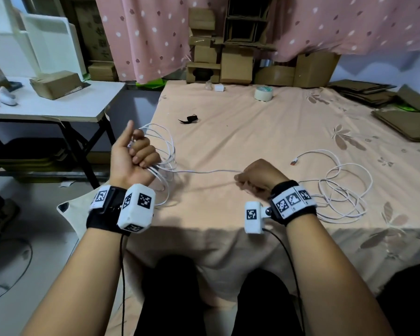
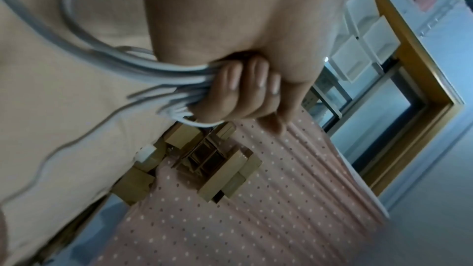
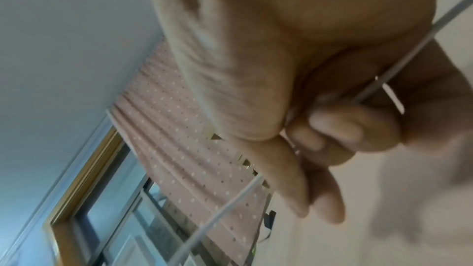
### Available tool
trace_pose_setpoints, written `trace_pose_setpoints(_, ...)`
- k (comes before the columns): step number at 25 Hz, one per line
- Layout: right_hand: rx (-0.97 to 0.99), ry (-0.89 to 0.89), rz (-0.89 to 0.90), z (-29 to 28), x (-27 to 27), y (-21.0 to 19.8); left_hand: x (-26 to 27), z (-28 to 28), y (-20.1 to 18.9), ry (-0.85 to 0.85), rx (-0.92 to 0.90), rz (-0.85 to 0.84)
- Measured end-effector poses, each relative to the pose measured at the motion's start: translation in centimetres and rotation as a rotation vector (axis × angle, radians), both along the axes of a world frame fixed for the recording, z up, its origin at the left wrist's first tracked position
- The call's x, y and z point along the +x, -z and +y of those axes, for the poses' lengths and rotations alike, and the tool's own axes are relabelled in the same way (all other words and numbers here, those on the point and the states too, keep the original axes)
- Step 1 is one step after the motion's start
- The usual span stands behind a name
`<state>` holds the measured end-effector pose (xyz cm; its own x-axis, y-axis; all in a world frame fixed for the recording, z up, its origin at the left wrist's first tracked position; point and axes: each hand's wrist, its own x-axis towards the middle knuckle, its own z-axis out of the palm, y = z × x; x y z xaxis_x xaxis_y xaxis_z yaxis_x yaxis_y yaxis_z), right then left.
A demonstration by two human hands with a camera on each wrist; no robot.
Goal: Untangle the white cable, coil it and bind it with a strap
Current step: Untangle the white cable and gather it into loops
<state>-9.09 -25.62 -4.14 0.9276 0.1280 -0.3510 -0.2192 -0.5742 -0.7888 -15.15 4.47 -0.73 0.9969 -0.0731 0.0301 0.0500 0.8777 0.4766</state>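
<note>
- One white cable: several loops bunched at centre left, one strand running across the middle, a loose tangle at centre right on the peach sheet.
- Left hand fists the loops, thumb up.
- Right hand pinches the strand.
- One black strap above centre.
- One tape roll, upper middle.

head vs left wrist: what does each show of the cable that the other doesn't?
Only the head view: the right hand pinching a straight run of the white cable, the loose tangle still lying on the bed sheet, the orange-tipped plug, the black strap and the tape roll.

Only the left wrist view: fingertips clamped over the bundled strands, close up.

Both: the left hand gripping several coiled loops, with one strand leading away.
</note>
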Motion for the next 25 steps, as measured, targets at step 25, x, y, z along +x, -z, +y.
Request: trace_pose_setpoints(25, 0.523, -0.522, 0.175, 2.6, -2.8, -1.4, 1.9, -2.1, 1.4, -0.246, -0.382, 0.075)
